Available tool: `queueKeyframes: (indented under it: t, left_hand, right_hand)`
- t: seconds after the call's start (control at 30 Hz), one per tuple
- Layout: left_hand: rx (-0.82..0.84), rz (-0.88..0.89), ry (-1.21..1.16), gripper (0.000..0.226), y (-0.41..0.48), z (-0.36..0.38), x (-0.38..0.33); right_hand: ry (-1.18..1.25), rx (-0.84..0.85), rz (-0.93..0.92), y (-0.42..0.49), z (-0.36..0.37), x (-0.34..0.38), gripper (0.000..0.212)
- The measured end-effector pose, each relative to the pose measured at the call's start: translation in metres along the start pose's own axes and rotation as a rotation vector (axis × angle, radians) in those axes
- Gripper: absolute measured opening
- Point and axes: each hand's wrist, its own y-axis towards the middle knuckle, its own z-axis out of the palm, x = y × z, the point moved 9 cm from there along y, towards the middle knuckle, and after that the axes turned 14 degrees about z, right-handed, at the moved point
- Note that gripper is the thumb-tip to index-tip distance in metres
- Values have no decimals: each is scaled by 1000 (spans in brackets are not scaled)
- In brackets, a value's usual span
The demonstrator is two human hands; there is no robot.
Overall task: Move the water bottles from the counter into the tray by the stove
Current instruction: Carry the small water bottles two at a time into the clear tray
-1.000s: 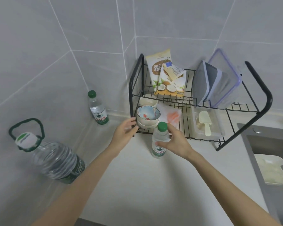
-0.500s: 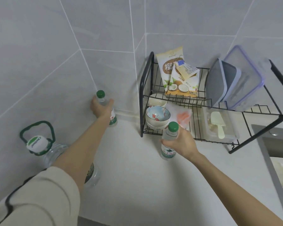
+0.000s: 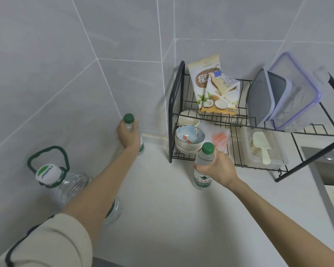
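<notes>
Two small clear water bottles with green caps stand on the pale counter. My left hand is wrapped around the far bottle against the tiled wall, hiding most of its body. My right hand grips the near bottle around its upper half, in front of the black wire rack; its green label shows below my fingers. No tray and no stove are in view.
A large water jug with a green handle stands at the left under my forearm. The black wire rack in the corner holds bowls, snack bags and plastic boxes. A sink lies at the right edge.
My left hand went from the rack's bowls over to the far bottle by the wall and closed on it. My right hand has kept its hold on the near bottle.
</notes>
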Motion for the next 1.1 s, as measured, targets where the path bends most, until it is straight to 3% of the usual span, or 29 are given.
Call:
queueKeyframes:
  t: [0.23, 0.5, 0.63, 0.83, 1.1]
  left_hand:
    - [146, 48, -82, 26, -78, -6, -30]
    - [462, 108, -150, 14, -146, 27, -54]
    - [575, 153, -209, 18, -164, 44, -64]
    - [661, 163, -175, 43, -165, 50, -43]
    - [796, 14, -196, 87, -167, 57, 7]
  right_hand:
    - [69, 0, -11, -8, -2, -11, 57]
    - [125, 33, -28, -14, -2, -12, 42]
    - [225, 138, -12, -13, 5, -23, 53]
    - [271, 236, -8, -10, 16, -40, 68]
    - [450, 133, 84, -17, 27, -63, 66]
